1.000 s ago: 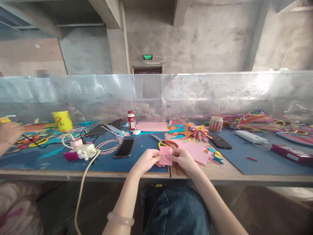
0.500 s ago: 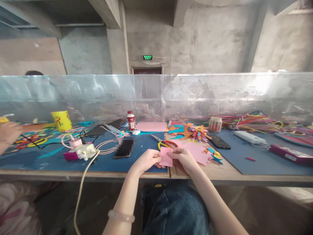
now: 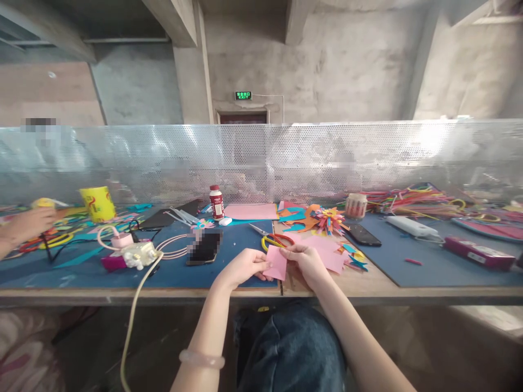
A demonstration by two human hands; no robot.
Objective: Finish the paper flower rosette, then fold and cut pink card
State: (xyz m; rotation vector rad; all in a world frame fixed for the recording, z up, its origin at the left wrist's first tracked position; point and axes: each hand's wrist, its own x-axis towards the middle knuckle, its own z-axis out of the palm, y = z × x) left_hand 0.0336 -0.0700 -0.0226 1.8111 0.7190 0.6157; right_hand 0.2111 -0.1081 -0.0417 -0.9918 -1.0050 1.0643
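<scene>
A small pink piece of paper [image 3: 277, 263] is held between both hands above the table's front edge. My left hand [image 3: 247, 267] pinches its left side, with some fingers behind it. The upper right corner is gripped by my right hand [image 3: 303, 260], thumb and fingers closed. Just behind the paper lie scissors [image 3: 274, 239] with yellow and orange-red handles, blades pointing to the back left. Larger pink paper [image 3: 327, 251] lies on the table right behind my right hand. A multicoloured paper flower [image 3: 330, 220] sits beyond it.
A red-capped bottle [image 3: 216, 202], a phone [image 3: 205, 247] and a power strip [image 3: 137, 254] with a hanging cord are to the left. Another phone [image 3: 363, 234], a jar [image 3: 356, 206] and coloured sticks [image 3: 417, 198] lie right. A co-worker's hand [image 3: 32, 223] is far left. A perforated panel [image 3: 245, 158] stands behind.
The pink paper has tilted slightly, and my right hand now grips nearer its upper corner. At far left, the co-worker's hand has moved right. The whole view has shifted a little.
</scene>
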